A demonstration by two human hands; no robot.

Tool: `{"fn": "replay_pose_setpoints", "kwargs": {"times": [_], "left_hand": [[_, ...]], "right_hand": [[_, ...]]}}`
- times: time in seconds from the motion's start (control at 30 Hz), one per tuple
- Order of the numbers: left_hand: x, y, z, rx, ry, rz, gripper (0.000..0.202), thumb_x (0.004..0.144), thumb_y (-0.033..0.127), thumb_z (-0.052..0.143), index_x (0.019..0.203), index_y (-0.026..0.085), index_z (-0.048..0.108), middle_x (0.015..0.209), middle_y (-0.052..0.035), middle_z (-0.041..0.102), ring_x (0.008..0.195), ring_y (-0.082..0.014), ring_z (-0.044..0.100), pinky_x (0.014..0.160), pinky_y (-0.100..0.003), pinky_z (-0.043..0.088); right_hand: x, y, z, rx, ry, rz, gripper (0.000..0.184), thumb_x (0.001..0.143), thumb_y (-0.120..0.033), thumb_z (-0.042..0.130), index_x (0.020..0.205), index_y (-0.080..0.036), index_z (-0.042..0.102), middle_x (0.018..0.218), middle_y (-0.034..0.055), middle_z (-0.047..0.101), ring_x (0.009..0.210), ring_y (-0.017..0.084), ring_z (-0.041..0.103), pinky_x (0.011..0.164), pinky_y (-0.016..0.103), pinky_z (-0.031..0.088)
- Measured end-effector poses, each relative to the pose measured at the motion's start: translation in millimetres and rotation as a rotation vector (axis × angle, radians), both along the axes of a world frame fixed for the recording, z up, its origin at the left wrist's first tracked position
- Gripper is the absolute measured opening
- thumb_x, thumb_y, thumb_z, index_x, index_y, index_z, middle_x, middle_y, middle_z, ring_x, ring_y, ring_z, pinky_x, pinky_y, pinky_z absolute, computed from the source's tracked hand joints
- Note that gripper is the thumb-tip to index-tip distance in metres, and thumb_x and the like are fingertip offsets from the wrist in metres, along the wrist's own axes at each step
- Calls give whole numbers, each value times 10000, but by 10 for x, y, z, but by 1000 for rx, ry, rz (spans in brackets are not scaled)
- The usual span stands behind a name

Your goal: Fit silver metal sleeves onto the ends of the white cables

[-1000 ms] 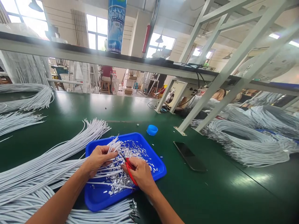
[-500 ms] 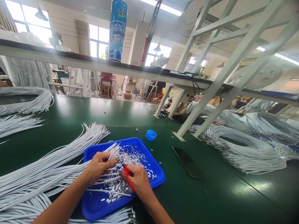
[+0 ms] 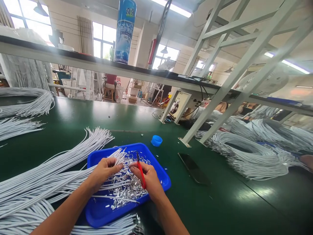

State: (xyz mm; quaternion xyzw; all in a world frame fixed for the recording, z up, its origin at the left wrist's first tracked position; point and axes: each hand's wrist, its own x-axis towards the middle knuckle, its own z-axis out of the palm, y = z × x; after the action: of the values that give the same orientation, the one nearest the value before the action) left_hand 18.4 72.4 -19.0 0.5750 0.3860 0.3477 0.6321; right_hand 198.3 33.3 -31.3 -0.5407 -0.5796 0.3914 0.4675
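Observation:
My left hand point(image 3: 106, 170) is closed around a bundle of white cables point(image 3: 119, 158), with their ends poking out past the fingers. In my right hand point(image 3: 149, 179) is a red-handled cutting tool point(image 3: 141, 175), its dark tip pointing up and away from me; whether it is scissors or nippers I cannot tell. Both hands are over a blue tray point(image 3: 164, 178). Small shiny metal pieces point(image 3: 129, 191) lie scattered across the tray's floor. A few loose cables cross the tray below my left hand.
More white cables point(image 3: 56, 166) stretch across the green table point(image 3: 132, 117) at left. A blue cap point(image 3: 156, 140) and a dark phone point(image 3: 193, 168) lie right of the tray. Metal shelf legs point(image 3: 195, 127) stand behind, beside a cable coil point(image 3: 249, 160). A spray can point(image 3: 125, 32) stands on the shelf.
My right hand has drawn back from the cable ends, and the red tool has swung from pointing left at them to pointing upward. My left hand keeps its hold on the bundle.

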Motion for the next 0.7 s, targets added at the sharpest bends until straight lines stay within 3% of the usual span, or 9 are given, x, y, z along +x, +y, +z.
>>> {"fn": "replay_pose_setpoints", "kwargs": {"times": [0.1,0.2,0.3,0.5,0.7], "left_hand": [[-8,17,-39,162,115,-59,348,695,464,624,646,122,579,533,56,415,513,-89,350,489,-216,266],[16,18,-88,282,293,10,336,705,446,600,589,136,538,524,66,351,516,-92,294,476,-222,214],[33,2,-98,306,383,81,339,698,443,595,550,149,510,513,66,349,517,-99,295,474,-224,209],[7,-21,6,217,128,-148,332,709,458,608,617,143,560,562,54,393,532,-96,325,506,-218,252],[36,-44,-5,-104,47,-123,367,627,476,679,580,137,548,503,56,424,481,-83,332,475,-209,251]], "right_hand": [[-153,8,-51,-23,232,7,283,726,-431,605,766,-154,650,532,-33,454,485,99,363,475,227,280],[-227,-29,-106,174,54,-103,217,746,-352,573,638,-166,600,549,-8,479,540,124,407,511,242,324],[-248,-64,-141,363,-106,-192,224,718,-283,567,522,-192,506,570,14,501,627,159,456,595,274,367],[-297,-74,-128,94,284,-82,163,786,-283,473,654,-193,506,474,-58,424,433,110,413,438,233,379],[-210,-138,-62,264,197,-145,191,678,-228,663,516,-201,565,528,-28,514,548,109,447,539,219,388]]}}
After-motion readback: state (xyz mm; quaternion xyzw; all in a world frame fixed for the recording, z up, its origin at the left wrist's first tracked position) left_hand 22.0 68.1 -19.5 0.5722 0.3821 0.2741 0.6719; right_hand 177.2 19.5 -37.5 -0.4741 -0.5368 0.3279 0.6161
